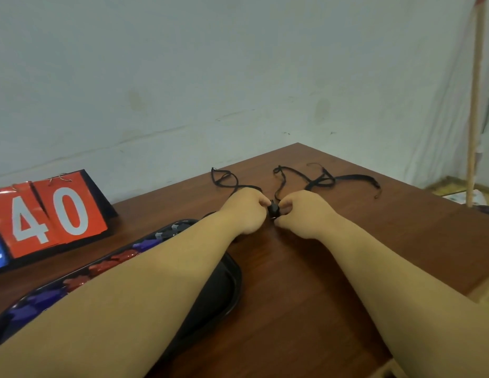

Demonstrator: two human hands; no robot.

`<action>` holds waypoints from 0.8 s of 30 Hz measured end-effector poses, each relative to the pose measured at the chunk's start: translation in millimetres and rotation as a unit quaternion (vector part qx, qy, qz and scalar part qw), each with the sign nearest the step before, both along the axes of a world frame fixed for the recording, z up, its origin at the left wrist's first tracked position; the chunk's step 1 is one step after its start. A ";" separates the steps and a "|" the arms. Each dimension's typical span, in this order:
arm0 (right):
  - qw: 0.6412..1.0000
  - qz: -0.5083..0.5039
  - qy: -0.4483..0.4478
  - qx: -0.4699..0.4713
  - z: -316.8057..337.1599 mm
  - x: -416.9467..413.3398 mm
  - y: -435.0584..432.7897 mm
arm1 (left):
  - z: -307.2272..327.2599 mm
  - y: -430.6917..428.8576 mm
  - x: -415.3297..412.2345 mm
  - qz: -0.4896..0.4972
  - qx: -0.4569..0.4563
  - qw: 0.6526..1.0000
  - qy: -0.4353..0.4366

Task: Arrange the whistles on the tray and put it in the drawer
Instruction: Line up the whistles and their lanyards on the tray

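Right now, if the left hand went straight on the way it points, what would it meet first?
Probably the black cords just beyond the whistle that the left hand pinches; depth unclear.

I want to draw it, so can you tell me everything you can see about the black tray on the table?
The black tray is long, with rounded corners and a raised rim, and shiny like plastic or metal. It lies flat on the brown wooden table, nearer than the red scoreboard. Red, purple and grey whistles line its far side; the part showing at its right end is bare. The left forearm crosses above it and hides the middle; whether they touch is unclear.
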State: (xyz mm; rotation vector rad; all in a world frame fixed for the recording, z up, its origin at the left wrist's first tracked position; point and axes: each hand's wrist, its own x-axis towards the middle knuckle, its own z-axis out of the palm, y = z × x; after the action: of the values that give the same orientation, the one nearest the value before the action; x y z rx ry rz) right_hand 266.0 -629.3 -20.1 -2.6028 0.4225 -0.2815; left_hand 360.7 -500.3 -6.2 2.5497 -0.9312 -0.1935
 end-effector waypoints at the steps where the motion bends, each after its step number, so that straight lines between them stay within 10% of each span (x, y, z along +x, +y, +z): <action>1: 1.000 -0.002 -0.001 0.003 -0.2 -0.2 0.1 | 0.1 0.8 -0.4 -0.003 -0.002 1.000 -0.004; 24: 1.000 0.006 -0.025 0.008 -5.5 -2.4 -2.3 | 4.8 10.1 -1.7 -0.049 0.030 0.996 -0.066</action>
State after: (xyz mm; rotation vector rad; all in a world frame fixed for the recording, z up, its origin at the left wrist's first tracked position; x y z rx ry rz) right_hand 263.7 -631.6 -25.6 -2.5751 0.3885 -0.3377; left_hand 358.9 -490.2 -1.4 2.5994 -1.1168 -0.0832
